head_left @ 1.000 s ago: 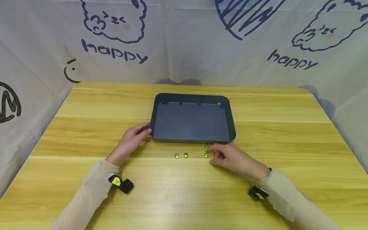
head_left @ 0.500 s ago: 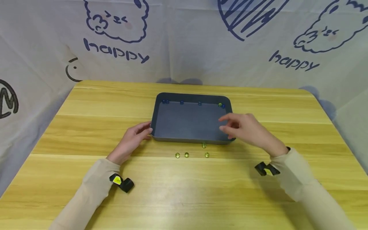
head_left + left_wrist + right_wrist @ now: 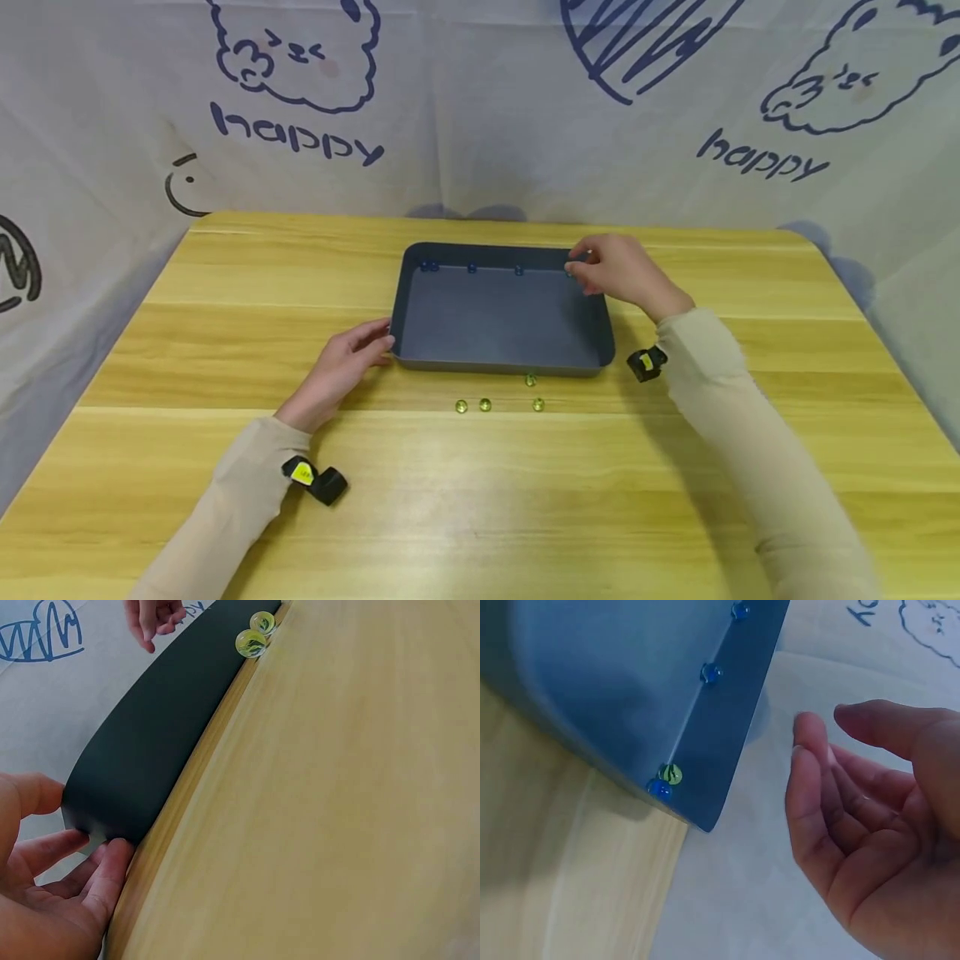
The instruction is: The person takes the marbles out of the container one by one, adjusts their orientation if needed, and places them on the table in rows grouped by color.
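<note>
A dark grey tray (image 3: 495,321) lies on the wooden table. My left hand (image 3: 341,371) touches the outside of its near left corner, fingertips against the wall. My right hand (image 3: 618,271) is over the far right corner, thumb and fingertips apart with nothing between them. In the right wrist view, a yellow-green marble (image 3: 672,775) lies against a blue marble (image 3: 660,789) in that corner; the hand mostly covers the pair in the head view. Other blue marbles (image 3: 472,268) line the tray's far wall. Several yellow-green marbles (image 3: 485,405) lie on the table before the near wall.
The wooden table (image 3: 480,500) runs back to a white cloth (image 3: 480,125) with blue drawings and lettering. One yellow-green marble (image 3: 531,380) sits right by the tray's near wall. A small black wrist camera (image 3: 327,486) hangs at the left sleeve.
My right hand has gone from the marbles in front of the tray, past its right side, to the far right corner. The left hand, tray and loose marbles have stayed put.
</note>
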`<state>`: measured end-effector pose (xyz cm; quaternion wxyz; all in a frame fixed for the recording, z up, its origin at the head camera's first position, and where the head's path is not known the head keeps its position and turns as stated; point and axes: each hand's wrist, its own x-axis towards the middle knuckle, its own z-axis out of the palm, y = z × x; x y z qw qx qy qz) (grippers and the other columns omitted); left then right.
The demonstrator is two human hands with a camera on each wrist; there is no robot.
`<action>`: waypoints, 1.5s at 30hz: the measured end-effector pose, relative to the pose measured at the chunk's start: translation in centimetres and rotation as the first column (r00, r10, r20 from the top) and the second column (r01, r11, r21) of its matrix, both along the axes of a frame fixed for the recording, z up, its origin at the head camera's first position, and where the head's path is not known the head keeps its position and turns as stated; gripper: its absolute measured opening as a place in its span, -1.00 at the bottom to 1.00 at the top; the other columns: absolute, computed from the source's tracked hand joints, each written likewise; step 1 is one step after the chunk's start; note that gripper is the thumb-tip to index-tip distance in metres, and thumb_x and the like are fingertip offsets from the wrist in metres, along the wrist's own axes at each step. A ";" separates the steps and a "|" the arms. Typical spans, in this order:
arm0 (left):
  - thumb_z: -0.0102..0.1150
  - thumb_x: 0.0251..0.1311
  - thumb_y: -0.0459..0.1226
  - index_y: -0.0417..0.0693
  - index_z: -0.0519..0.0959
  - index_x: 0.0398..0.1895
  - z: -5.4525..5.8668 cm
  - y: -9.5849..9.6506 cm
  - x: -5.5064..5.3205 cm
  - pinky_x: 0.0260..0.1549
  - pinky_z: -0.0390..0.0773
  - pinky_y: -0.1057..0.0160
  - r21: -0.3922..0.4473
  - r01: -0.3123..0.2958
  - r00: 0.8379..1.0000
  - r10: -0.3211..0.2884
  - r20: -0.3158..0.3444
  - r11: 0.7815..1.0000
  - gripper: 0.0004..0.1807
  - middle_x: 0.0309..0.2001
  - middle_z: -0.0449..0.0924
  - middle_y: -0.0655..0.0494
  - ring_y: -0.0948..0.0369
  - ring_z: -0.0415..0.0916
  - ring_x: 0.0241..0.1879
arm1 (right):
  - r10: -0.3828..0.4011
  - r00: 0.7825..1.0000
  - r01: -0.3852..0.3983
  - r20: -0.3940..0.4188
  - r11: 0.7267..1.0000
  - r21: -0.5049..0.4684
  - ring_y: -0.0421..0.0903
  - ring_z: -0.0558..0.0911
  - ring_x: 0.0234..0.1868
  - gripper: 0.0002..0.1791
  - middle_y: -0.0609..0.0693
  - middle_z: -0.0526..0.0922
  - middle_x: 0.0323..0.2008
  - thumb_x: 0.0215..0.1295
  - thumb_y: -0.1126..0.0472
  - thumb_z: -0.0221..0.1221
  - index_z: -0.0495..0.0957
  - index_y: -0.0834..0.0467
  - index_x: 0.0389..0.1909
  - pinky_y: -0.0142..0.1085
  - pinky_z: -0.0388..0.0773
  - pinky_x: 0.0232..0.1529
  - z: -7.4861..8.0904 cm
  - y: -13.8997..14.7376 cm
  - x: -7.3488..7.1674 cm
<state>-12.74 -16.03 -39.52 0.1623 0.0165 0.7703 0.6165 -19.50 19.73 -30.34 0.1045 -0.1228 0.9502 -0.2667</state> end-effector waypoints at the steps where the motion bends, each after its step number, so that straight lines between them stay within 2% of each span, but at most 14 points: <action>1: -0.06 0.47 -0.18 -0.23 0.19 0.44 0.0 0.0 0.0 0.19 0.35 0.04 0.000 -0.003 1.000 0.003 0.002 1.000 -0.43 0.32 0.30 -0.21 -0.06 0.46 0.08 | -0.003 1.000 0.003 0.010 1.000 0.007 0.13 0.66 -0.34 -0.64 0.26 0.65 -0.28 0.44 0.21 0.07 0.50 0.37 0.10 -0.13 0.63 -0.30 0.1 -0.1 -0.4; 6: -0.06 0.47 -0.17 -0.21 0.20 0.45 0.1 -0.1 0.0 0.19 0.34 0.04 -0.002 -0.006 1.000 0.006 0.007 1.000 -0.43 0.32 0.31 -0.20 -0.06 0.46 0.09 | -0.014 0.998 0.011 0.059 0.998 0.061 0.16 0.66 -0.30 -0.63 0.28 0.66 -0.27 0.44 0.21 0.05 0.51 0.43 0.07 -0.14 0.63 -0.30 0.1 -0.7 -1.8; 11: -0.06 0.47 -0.18 -0.23 0.20 0.44 0.0 -0.1 -0.1 0.16 0.39 0.07 0.004 -0.002 1.000 0.002 -0.003 1.000 -0.44 0.31 0.31 -0.20 -0.04 0.46 0.08 | -0.045 0.993 0.035 0.110 0.995 0.090 0.14 0.67 -0.29 -0.63 0.29 0.65 -0.27 0.45 0.23 0.05 0.49 0.45 0.07 -0.15 0.64 -0.28 -0.3 -0.8 -2.6; 18: -0.06 0.47 -0.20 -0.25 0.20 0.44 -0.1 -0.1 -0.1 0.14 0.43 0.09 0.010 -0.001 1.000 0.001 -0.012 1.000 -0.44 0.32 0.30 -0.21 -0.04 0.46 0.08 | -0.052 0.990 0.038 0.132 0.993 0.110 0.14 0.67 -0.32 -0.68 0.20 0.65 -0.42 0.45 0.28 0.04 0.54 0.47 0.00 -0.15 0.64 -0.29 -1.0 -0.7 -3.3; 27: -0.05 0.47 -0.18 -0.22 0.20 0.44 -0.1 -0.1 -0.1 0.16 0.38 0.06 0.001 -0.001 1.000 0.001 0.002 1.000 -0.44 0.31 0.32 -0.20 -0.03 0.47 0.07 | -0.077 0.984 0.042 0.162 0.977 0.210 0.07 0.68 -0.39 -0.68 0.12 0.62 -0.54 0.45 0.28 0.03 0.53 0.45 0.03 -0.21 0.65 -0.34 -1.6 -0.8 -4.0; 33: -0.05 0.46 -0.16 -0.19 0.21 0.45 0.0 -0.1 -0.1 0.17 0.35 0.05 -0.010 -0.004 1.000 0.004 0.011 1.000 -0.43 0.31 0.33 -0.19 -0.04 0.47 0.08 | -0.062 0.989 0.029 0.133 0.971 0.236 0.02 0.66 -0.50 -0.71 0.09 0.57 -0.64 0.43 0.30 0.01 0.60 0.43 -0.12 -0.25 0.64 -0.42 -1.9 -0.9 -4.3; 37: -0.05 0.46 -0.17 -0.20 0.21 0.44 -0.1 -0.1 0.0 0.16 0.37 0.05 -0.008 -0.002 1.000 0.002 0.006 1.000 -0.44 0.31 0.32 -0.20 -0.04 0.47 0.08 | -0.059 0.993 0.031 0.100 0.963 0.267 -0.06 0.62 -0.62 -0.71 0.06 0.52 -0.72 0.41 0.32 -0.02 0.61 0.37 -0.41 -0.26 0.62 -0.49 -2.2 -1.2 -4.5; 41: -0.06 0.47 -0.19 -0.22 0.21 0.44 -0.1 -0.1 -0.1 0.16 0.40 0.06 -0.003 -0.003 1.000 0.003 0.001 1.000 -0.44 0.31 0.32 -0.20 -0.03 0.46 0.08 | -0.068 0.995 0.045 0.069 0.955 0.292 -0.13 0.56 -0.72 -0.62 0.03 0.49 -0.77 0.37 0.35 -0.01 0.52 0.26 -0.67 -0.28 0.58 -0.55 -2.5 -1.6 -4.8; 45: -0.05 0.47 -0.18 -0.21 0.21 0.44 -0.1 -0.1 -0.1 0.16 0.39 0.06 -0.007 -0.004 1.000 0.004 0.002 1.000 -0.44 0.31 0.32 -0.20 -0.03 0.46 0.08 | -0.087 0.993 0.059 0.083 0.954 0.295 -0.14 0.54 -0.74 -0.65 0.05 0.53 -0.74 0.35 0.35 0.00 0.52 0.28 -0.66 -0.30 0.56 -0.57 -2.7 -1.9 -4.9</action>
